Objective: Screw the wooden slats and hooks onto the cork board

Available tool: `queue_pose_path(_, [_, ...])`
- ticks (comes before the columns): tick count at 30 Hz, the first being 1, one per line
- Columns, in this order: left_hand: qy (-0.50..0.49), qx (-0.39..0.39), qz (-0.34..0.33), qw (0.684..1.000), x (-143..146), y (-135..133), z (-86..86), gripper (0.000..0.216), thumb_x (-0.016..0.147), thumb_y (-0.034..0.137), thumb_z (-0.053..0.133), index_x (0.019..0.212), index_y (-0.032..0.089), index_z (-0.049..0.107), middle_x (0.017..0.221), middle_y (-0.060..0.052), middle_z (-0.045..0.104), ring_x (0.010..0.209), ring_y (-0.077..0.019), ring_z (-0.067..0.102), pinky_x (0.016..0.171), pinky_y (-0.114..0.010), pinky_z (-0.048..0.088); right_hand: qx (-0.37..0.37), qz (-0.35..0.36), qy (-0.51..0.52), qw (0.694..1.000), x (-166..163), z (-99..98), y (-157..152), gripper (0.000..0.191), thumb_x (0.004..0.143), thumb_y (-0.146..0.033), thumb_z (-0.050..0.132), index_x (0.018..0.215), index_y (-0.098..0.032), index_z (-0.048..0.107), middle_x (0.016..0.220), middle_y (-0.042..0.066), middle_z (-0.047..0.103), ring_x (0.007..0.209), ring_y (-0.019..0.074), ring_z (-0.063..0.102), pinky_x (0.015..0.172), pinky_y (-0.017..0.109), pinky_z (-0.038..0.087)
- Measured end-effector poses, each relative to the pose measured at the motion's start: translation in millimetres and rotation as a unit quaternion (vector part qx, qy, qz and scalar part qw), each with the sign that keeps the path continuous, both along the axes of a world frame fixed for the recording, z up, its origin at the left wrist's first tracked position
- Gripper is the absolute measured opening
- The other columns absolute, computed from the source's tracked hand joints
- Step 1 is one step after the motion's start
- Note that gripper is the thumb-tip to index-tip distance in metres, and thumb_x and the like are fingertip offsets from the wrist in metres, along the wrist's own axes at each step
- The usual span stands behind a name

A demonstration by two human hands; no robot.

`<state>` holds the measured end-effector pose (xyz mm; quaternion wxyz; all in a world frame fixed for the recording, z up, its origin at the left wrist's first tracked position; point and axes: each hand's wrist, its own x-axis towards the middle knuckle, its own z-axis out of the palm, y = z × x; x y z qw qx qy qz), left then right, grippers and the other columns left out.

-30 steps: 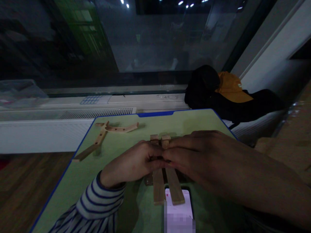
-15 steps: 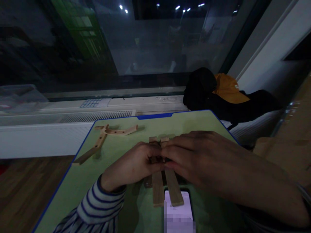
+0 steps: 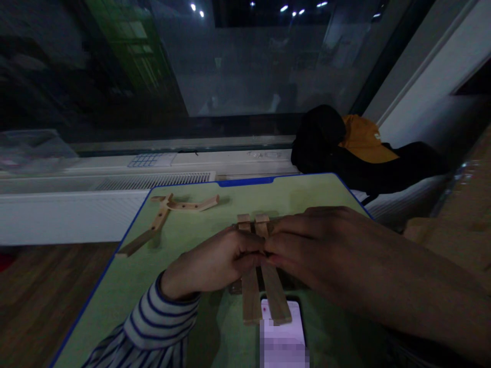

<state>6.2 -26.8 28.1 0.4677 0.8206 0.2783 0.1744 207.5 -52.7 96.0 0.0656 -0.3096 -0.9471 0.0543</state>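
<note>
Two pale wooden strips (image 3: pixel 251 304) lie side by side in front of me, their short ends showing beyond my fingers and their long ends pointing toward me. My left hand (image 3: pixel 215 258) comes in from the left, thumb and fingers pinched over the middle of the strips. From the right, my right hand (image 3: pixel 322 250) meets it there, its fingertips pressed together near the right strip. Whatever is between the fingertips is hidden. A dark brown object (image 3: pixel 235 288) shows partly under the strips. The strips' near ends overlap a lit phone (image 3: pixel 295 314).
An angled wooden piece with holes (image 3: pixel 163 212) lies at the table's far left. The green tabletop (image 3: pixel 303 191) has a blue edge. Beyond it are a radiator (image 3: pixel 153 181), a sill, and a dark window. An orange cap (image 3: pixel 362 138) rests on black items at right.
Both hands have shifted slightly, and my left fingers now reach further right, across to the right strip. The view has moved a little. The strips stay nearly in place.
</note>
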Motion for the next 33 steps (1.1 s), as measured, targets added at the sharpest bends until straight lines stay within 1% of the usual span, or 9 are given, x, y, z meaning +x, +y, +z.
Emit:
queue_pose_path(5, [0.040,0.010,0.049,0.998,-1.3,-0.2,-1.6,0.009,0.083,0.016,0.061,0.081,0.016,0.070,0.078,0.002,0.071,0.069,-0.0120,0.063,0.060,-0.020,0.045,-0.019,0.010,0.012,1.000,-4.3,-3.5,0.8,0.011,0.089,-0.016,0.052,0.095,-0.023,0.059,0.101,-0.004,0.065,0.083,0.0149,0.061,0.076,0.032,0.050])
queue_pose_path(9, [0.042,0.023,0.076,0.996,-1.9,0.4,-2.9,0.007,0.081,0.021,0.065,0.080,0.015,0.069,0.075,0.001,0.070,0.068,-0.0128,0.062,0.058,-0.021,0.044,0.003,0.016,0.020,1.000,-5.6,-4.7,2.8,0.013,0.088,-0.018,0.054,0.098,-0.021,0.061,0.100,0.001,0.067,0.085,0.0169,0.063,0.079,0.033,0.050])
queue_pose_path(12, [0.028,0.014,0.065,0.997,-2.4,1.0,-3.2,0.011,0.083,0.023,0.064,0.077,0.015,0.068,0.076,0.001,0.071,0.068,-0.0123,0.063,0.060,-0.021,0.045,0.020,0.017,0.040,0.999,-2.8,-2.3,3.1,0.016,0.087,-0.018,0.055,0.102,-0.019,0.062,0.099,0.004,0.068,0.083,0.0169,0.065,0.076,0.032,0.051])
queue_pose_path(16, [0.011,0.013,0.043,0.999,-2.8,2.0,-3.0,0.015,0.086,0.021,0.060,0.076,0.015,0.069,0.081,0.000,0.072,0.072,-0.0119,0.063,0.065,-0.021,0.046,-0.010,0.030,0.033,0.999,-0.9,-0.2,4.0,0.023,0.085,-0.012,0.055,0.104,-0.022,0.063,0.097,0.002,0.069,0.082,0.0147,0.066,0.074,0.028,0.050])
queue_pose_path(21, [0.017,0.001,0.010,1.000,-0.9,2.1,-4.2,0.017,0.089,0.016,0.054,0.096,0.016,0.070,0.091,-0.002,0.072,0.084,-0.0144,0.064,0.077,-0.025,0.047,0.008,0.006,0.004,1.000,0.1,-2.3,5.4,0.019,0.085,-0.013,0.056,0.101,-0.022,0.063,0.097,0.002,0.070,0.078,0.0159,0.066,0.073,0.030,0.051])
queue_pose_path(24, [0.013,-0.006,0.003,1.000,0.1,1.1,-5.4,0.019,0.090,0.013,0.052,0.099,0.016,0.069,0.093,-0.002,0.071,0.088,-0.0147,0.064,0.080,-0.025,0.047,0.028,-0.016,-0.005,0.999,2.5,-3.7,4.8,0.017,0.084,-0.016,0.058,0.100,-0.021,0.061,0.100,0.003,0.069,0.079,0.0178,0.067,0.070,0.031,0.051])
queue_pose_path(27, [0.026,-0.002,0.012,1.000,0.1,0.3,-5.7,0.017,0.090,0.015,0.053,0.096,0.015,0.069,0.088,-0.002,0.070,0.084,-0.0149,0.064,0.076,-0.024,0.047,0.027,-0.021,-0.010,0.999,3.3,-3.5,4.1,0.016,0.086,-0.020,0.058,0.102,-0.020,0.059,0.101,0.003,0.069,0.079,0.0185,0.066,0.070,0.033,0.051])
queue_pose_path(30, [0.037,0.002,0.044,0.998,-0.4,0.4,-5.0,0.012,0.086,0.022,0.059,0.090,0.015,0.069,0.082,0.000,0.070,0.075,-0.0142,0.062,0.066,-0.023,0.046,0.021,-0.020,-0.008,1.000,0.8,-2.1,4.0,0.015,0.087,-0.021,0.056,0.102,-0.021,0.059,0.097,0.002,0.069,0.078,0.0182,0.066,0.070,0.034,0.051])
queue_pose_path(33, [0.043,0.011,0.073,0.996,-0.8,1.2,-4.6,0.015,0.082,0.028,0.065,0.083,0.014,0.068,0.074,0.000,0.069,0.066,-0.0130,0.060,0.058,-0.021,0.043,0.016,-0.018,-0.001,1.000,-2.6,-1.9,4.0,0.015,0.087,-0.020,0.057,0.101,-0.020,0.059,0.093,0.001,0.069,0.077,0.0173,0.066,0.071,0.032,0.050])
